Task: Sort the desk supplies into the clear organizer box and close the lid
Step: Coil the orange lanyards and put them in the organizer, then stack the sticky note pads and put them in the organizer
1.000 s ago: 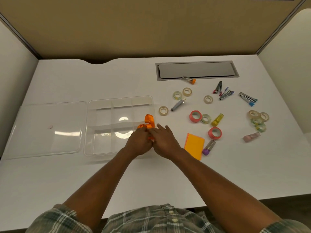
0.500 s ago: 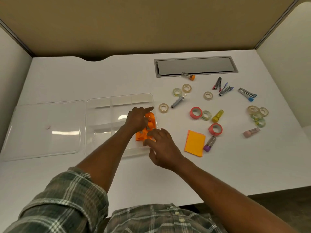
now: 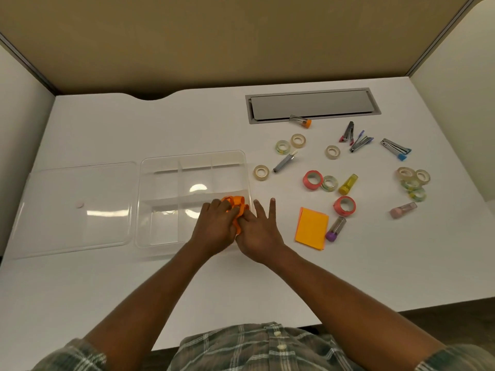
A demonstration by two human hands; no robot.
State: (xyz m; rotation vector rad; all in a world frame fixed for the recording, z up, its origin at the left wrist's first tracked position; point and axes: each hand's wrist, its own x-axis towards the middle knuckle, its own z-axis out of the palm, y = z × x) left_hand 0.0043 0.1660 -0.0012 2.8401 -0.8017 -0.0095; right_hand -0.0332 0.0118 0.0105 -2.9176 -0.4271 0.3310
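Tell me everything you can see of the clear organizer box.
The clear organizer box is a see-through, glossy plastic tray with rounded corners, split by thin dividers into several compartments. It sits open and flat on the white desk, its lid lying flat against its left side. Most compartments look empty. At its near right corner the left hand and right hand press an orange plastic item in.

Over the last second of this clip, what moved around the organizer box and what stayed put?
The left hand, which half a second ago reached further into the organizer box, drew back beside the right hand; both now press the orange item into the near-right compartment. Lid, tape rolls and sticky notes stayed put.
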